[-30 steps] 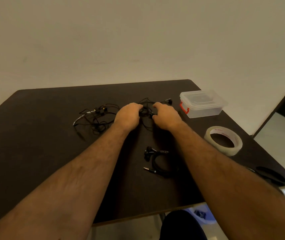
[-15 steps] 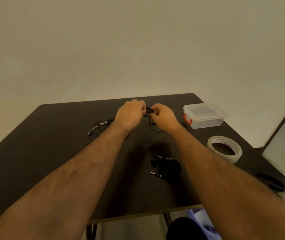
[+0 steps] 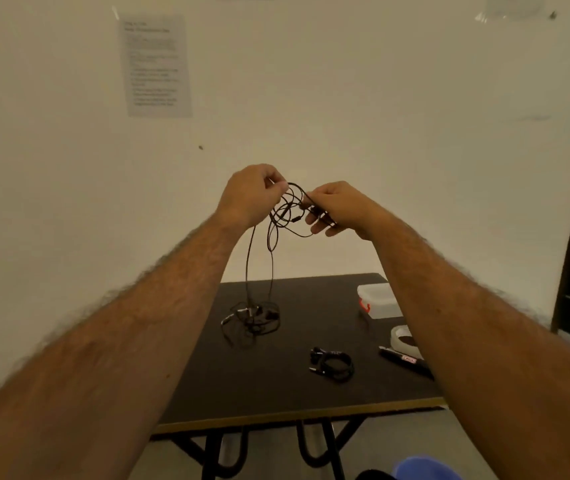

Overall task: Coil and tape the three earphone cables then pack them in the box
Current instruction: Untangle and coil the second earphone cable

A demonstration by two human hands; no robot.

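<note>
A: Hands first. Where, and doing what?

B: Both raised at frame centre, against the wall. Left hand has its fingertips curled in, pinching the top of a loose black earphone cable. Right hand pinches the same cable from the other side, thumb and forefinger on it, lower fingers curled beneath.

A: Lie of that cable?

B: Several slack loops bunched between the two hands. Two strands drop from the bunch, so the long axis runs near vertical, top of frame to bottom. The lower ends reach down into a tangled earphone heap on the table, centre of frame, left of middle. Cannot tell whether the hanging strands belong to that heap or only meet it.

A: The third set?

B: A coiled earphone bundle lies flat, lower centre-right, well apart from the tangle. Its plug points to frame left.

A: Box?

B: Clear plastic box, lid on, red latch on its left side, at the table's far right edge. Tape roll sits just below it in frame, partly hidden by the right forearm.

A: Anything else?

B: A black marker near the tape, lying diagonal, upper left to lower right. A printed sheet on the wall, upper left; text too blurred to read.
</note>
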